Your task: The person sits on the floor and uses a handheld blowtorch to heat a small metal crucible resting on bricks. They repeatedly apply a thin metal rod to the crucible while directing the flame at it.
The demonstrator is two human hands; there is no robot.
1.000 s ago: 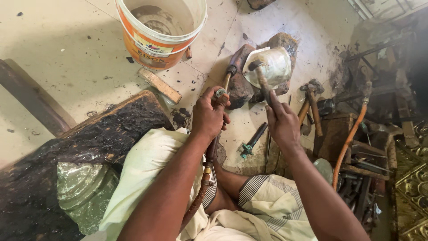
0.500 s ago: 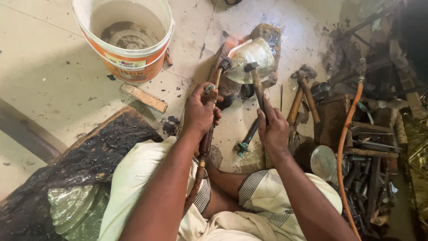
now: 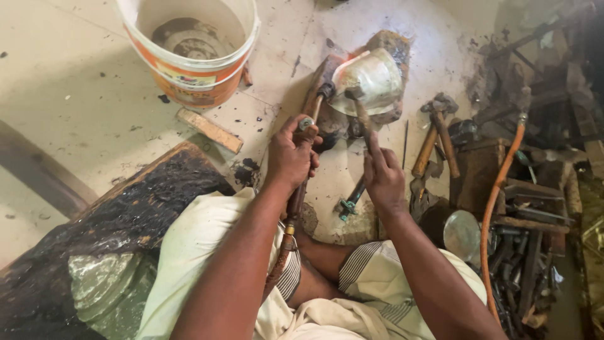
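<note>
My left hand (image 3: 290,156) grips a long torch-like metal tool (image 3: 313,121) with a hose running back past my knee; its dark tip points at a shiny dented metal bowl piece (image 3: 371,79). That piece rests on a rusty block on the floor. My right hand (image 3: 382,176) holds a thin rod or tongs (image 3: 360,112) whose end touches the lower edge of the metal piece. I sit on the floor with light cloth over my legs.
A white and orange bucket (image 3: 189,69) stands at the top left, a small wood block (image 3: 209,130) below it. A blackened board (image 3: 113,220) lies at left. Hammers (image 3: 437,135), an orange hose (image 3: 497,195) and scrap metal crowd the right.
The view has shifted slightly and both hands have stayed on their tools near the metal piece, the right hand now a little lower and more upright.
</note>
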